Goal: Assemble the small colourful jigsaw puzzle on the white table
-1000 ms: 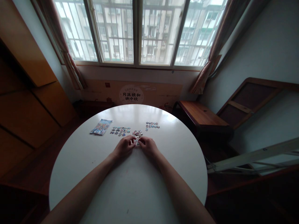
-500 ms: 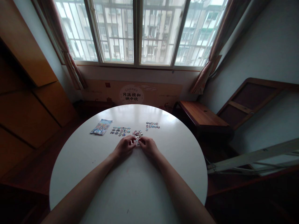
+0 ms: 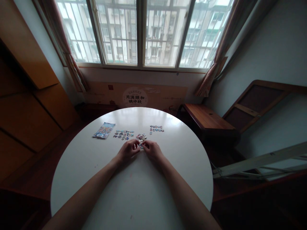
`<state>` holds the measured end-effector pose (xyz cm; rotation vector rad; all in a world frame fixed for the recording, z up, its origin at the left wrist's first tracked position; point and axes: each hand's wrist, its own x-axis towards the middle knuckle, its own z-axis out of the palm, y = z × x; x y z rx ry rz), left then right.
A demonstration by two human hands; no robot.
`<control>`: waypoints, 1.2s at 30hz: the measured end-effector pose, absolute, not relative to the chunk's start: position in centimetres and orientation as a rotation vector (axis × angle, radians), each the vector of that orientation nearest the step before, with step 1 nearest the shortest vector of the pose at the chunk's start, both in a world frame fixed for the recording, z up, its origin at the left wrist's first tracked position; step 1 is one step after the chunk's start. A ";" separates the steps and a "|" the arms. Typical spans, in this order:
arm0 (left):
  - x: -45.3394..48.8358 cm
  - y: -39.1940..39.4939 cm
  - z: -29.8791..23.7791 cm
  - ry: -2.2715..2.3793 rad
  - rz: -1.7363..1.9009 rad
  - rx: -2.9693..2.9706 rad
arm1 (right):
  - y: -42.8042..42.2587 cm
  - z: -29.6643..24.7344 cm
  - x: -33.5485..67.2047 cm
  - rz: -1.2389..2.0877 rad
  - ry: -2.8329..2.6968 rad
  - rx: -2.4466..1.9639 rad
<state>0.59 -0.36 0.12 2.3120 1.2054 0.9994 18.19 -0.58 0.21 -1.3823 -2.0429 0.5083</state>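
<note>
Close together over the middle of the white round table [image 3: 134,185] are my left hand [image 3: 129,149] and my right hand [image 3: 151,148]. Both have their fingers pinched on small jigsaw puzzle pieces [image 3: 141,145], which show between the fingertips and are partly covered by them. Just beyond the fingertips lies a loose heap of puzzle pieces [image 3: 141,137]. Left of it, rows of separate puzzle pieces [image 3: 123,134] are spread out. Another group of puzzle pieces [image 3: 157,128] lies in rows to the right, farther back.
A colourful printed picture sheet or packet [image 3: 104,130] lies at the table's left. Beyond the table's right edge stand a low wooden bench [image 3: 208,116] and a wood-framed panel [image 3: 254,99]. A wooden cabinet [image 3: 28,115] is at the left, a barred window ahead.
My hands stay in nearly the same place. Only the fingertips shift slightly, and the pieces between them show a little more blue than before.
</note>
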 end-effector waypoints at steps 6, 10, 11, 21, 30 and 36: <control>0.6 -0.5 0.3 1.202 0.980 2.334 | -0.5 0.3 18.1 0.501 -2.048 -1.402; 0.5 -0.4 0.1 1.221 0.988 2.320 | -0.5 0.3 18.1 0.514 -2.054 -1.395; 0.5 -0.4 0.0 1.221 0.991 2.323 | -0.5 0.3 18.1 0.516 -2.056 -1.387; 0.7 -0.6 0.6 1.201 1.004 2.366 | -0.4 0.2 18.2 0.486 -2.079 -1.372; 0.4 -0.2 0.4 1.225 1.174 2.207 | -0.5 0.3 18.2 0.478 -2.078 -1.382; 0.2 0.1 0.3 1.361 1.346 2.125 | -0.5 0.2 18.3 0.467 -2.072 -1.377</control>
